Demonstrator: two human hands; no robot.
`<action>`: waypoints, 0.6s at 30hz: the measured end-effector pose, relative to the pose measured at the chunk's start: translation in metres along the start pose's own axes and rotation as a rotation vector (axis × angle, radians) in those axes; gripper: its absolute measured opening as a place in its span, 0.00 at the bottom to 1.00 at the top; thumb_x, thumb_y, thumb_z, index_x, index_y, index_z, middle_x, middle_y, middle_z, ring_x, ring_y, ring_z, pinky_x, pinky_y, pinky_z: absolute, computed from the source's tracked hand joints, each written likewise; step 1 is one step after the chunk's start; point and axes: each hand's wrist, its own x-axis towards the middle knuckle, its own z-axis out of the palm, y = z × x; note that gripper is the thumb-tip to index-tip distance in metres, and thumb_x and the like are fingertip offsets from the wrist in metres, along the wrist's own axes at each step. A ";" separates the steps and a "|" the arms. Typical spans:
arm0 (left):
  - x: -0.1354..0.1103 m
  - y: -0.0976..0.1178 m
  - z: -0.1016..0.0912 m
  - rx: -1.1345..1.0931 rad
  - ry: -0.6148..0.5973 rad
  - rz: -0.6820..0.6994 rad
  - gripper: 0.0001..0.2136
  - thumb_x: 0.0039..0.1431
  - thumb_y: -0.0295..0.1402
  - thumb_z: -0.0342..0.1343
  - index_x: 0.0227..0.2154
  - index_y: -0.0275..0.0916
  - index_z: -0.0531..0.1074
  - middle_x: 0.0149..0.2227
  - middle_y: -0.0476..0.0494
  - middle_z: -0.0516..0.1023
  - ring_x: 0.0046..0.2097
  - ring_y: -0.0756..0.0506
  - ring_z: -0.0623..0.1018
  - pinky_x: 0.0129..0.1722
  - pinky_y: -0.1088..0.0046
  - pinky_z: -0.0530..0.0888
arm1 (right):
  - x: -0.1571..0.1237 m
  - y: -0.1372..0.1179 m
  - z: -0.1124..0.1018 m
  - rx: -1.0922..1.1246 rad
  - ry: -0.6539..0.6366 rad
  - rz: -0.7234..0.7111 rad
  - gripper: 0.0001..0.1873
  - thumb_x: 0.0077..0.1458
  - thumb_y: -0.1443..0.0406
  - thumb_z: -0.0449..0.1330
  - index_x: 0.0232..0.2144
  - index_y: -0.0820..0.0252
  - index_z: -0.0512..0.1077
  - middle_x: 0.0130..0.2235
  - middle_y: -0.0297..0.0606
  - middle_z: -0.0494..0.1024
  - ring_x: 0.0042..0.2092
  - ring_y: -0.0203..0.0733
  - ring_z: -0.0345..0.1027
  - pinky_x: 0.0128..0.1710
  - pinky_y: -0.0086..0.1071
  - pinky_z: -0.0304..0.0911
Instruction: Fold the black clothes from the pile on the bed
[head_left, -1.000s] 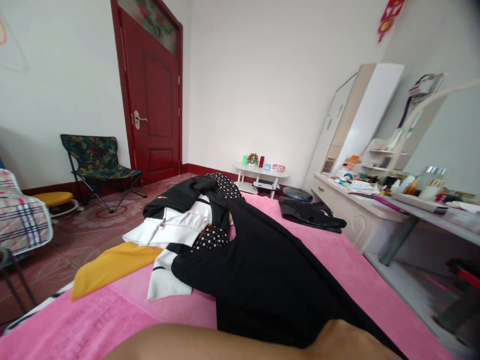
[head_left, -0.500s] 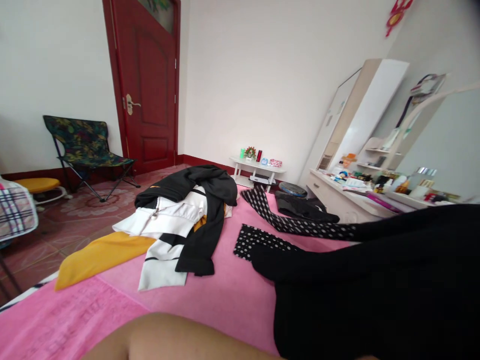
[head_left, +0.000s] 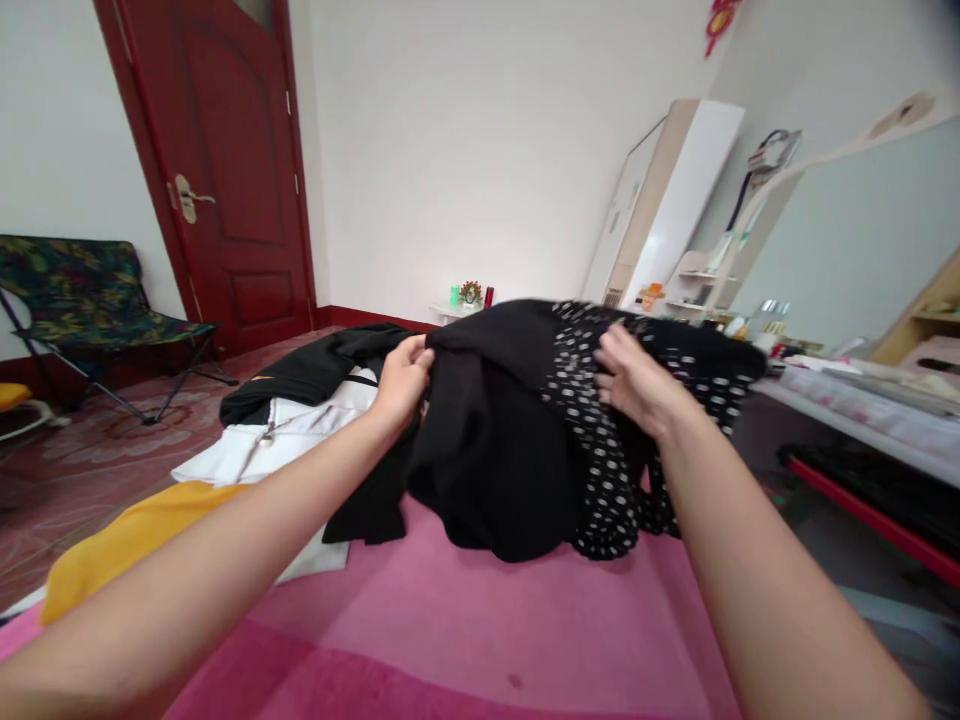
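Note:
A black garment with white polka-dot parts [head_left: 517, 440] hangs above the pink bed cover [head_left: 465, 620], held up at its top edge. My left hand [head_left: 401, 378] pinches the black fabric on the left. My right hand [head_left: 637, 385] grips the dotted fabric on the right, fingers curled over it. The cloth droops down onto the bed between my two forearms.
A pile of clothes lies on the bed's left: a black jacket [head_left: 307, 365], a white garment [head_left: 277, 440], a yellow cloth [head_left: 127, 540]. A red door [head_left: 217, 170] and a folding chair [head_left: 82, 300] stand to the left. A cluttered white dresser [head_left: 840, 390] runs along the right.
The black garment lay spread on the bed; now both hands have come into view and hold it up bunched. The view has moved closer and turned right.

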 end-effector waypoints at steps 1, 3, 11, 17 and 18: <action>0.018 -0.022 -0.009 0.157 0.101 -0.057 0.19 0.52 0.26 0.53 0.49 0.35 0.67 0.46 0.38 0.74 0.45 0.42 0.75 0.50 0.60 0.71 | -0.001 0.010 0.008 -0.034 -0.079 0.087 0.22 0.56 0.55 0.55 0.51 0.55 0.67 0.54 0.42 0.70 0.54 0.45 0.64 0.53 0.42 0.60; 0.034 -0.058 -0.024 0.401 0.179 -0.020 0.23 0.51 0.23 0.52 0.52 0.35 0.64 0.51 0.35 0.70 0.49 0.41 0.73 0.53 0.58 0.68 | -0.009 0.039 0.027 -0.156 -0.182 0.150 0.22 0.49 0.60 0.60 0.47 0.62 0.71 0.51 0.46 0.73 0.52 0.46 0.66 0.54 0.40 0.58; -0.049 -0.089 0.013 0.741 -0.259 0.350 0.13 0.56 0.28 0.51 0.43 0.44 0.72 0.53 0.43 0.68 0.56 0.40 0.66 0.56 0.57 0.64 | -0.065 0.112 0.087 -0.581 -0.275 0.165 0.31 0.49 0.47 0.57 0.46 0.63 0.73 0.49 0.48 0.73 0.49 0.49 0.68 0.49 0.38 0.61; -0.081 -0.080 0.029 0.701 -0.644 0.457 0.30 0.51 0.25 0.55 0.58 0.47 0.60 0.63 0.42 0.55 0.62 0.41 0.57 0.59 0.57 0.60 | -0.073 0.068 0.090 -0.783 -0.496 0.083 0.13 0.47 0.59 0.60 0.36 0.56 0.75 0.38 0.39 0.77 0.41 0.46 0.70 0.38 0.34 0.59; -0.083 -0.079 0.028 0.693 -0.682 0.453 0.31 0.51 0.24 0.55 0.59 0.48 0.59 0.63 0.43 0.55 0.62 0.41 0.57 0.60 0.57 0.59 | -0.075 0.061 0.092 -0.768 -0.519 0.070 0.08 0.47 0.63 0.59 0.31 0.57 0.75 0.34 0.38 0.77 0.38 0.45 0.70 0.35 0.32 0.58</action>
